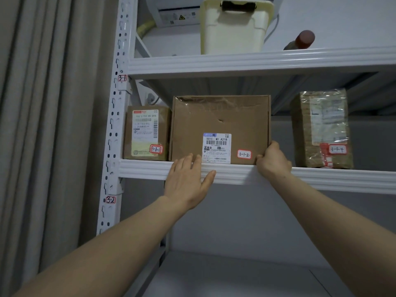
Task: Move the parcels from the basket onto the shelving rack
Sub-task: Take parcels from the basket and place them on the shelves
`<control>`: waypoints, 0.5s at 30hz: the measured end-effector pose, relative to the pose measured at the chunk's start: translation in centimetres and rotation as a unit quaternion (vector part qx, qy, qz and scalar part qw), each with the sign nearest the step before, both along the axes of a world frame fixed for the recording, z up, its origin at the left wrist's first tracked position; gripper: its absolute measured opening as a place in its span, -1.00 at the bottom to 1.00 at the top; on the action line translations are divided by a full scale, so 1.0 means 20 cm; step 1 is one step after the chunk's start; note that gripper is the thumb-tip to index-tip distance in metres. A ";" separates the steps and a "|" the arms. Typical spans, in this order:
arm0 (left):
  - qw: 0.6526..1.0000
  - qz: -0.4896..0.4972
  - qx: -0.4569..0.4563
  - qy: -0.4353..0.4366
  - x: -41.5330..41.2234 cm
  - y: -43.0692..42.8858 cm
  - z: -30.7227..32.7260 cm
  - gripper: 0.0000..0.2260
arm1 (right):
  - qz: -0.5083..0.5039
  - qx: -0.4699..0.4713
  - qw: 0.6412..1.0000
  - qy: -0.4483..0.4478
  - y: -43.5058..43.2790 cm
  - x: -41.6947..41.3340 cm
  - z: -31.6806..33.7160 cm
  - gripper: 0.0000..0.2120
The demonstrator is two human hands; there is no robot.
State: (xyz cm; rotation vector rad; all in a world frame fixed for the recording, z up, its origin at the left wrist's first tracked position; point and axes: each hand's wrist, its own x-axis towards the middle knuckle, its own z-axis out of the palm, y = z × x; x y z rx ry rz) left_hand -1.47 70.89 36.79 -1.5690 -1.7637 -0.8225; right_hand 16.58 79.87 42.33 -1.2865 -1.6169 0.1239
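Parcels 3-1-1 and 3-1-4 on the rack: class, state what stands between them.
Head view: the large box 3-1-2, close beside parcel 3-1-1, then the right hand gripping its corner and a gap before parcel 3-1-4.

You've got a grey-beige pleated fabric curtain (pixel 42 125) on your left, plain pale grey wall (pixel 235 221) ahead, white wall-mounted air conditioner (pixel 169 9) up top. Light's dim, flat.

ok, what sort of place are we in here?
Probably a small parcel pickup or storage room. A white shelving rack has handwritten row tags like 3-1 on its post. The cardboard parcels carry shipping labels, and the middle parcel has a 3-1-2 sticker. The curtain alongside suggests a room, not a warehouse.
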 end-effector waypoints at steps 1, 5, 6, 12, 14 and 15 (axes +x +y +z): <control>1.000 -0.005 0.002 0.001 -0.01 -0.01 0.00 -0.41 | -0.006 0.005 1.000 0.013 0.00 -0.01 -0.01 -0.61; 1.000 -0.020 0.010 0.002 -0.04 -0.05 -0.02 -0.43 | -0.042 0.104 0.991 0.068 -0.10 -0.07 -0.07 -0.45; 1.000 -0.022 0.011 0.003 -0.05 -0.06 -0.02 -0.44 | -0.038 0.142 0.987 0.065 -0.14 -0.09 -0.10 -0.41; 1.000 0.011 -0.017 -0.017 -0.11 -0.27 -0.17 -0.45 | 0.121 0.263 0.956 -0.057 -0.39 -0.31 -0.39 -0.36; 0.998 0.044 -0.036 -0.021 -0.15 -0.38 -0.27 -0.44 | 0.208 0.229 0.945 -0.103 -0.48 -0.40 -0.52 -0.36; 0.996 0.062 -0.050 -0.034 -0.17 -0.46 -0.34 -0.44 | 0.251 0.196 0.939 -0.132 -0.53 -0.46 -0.60 -0.37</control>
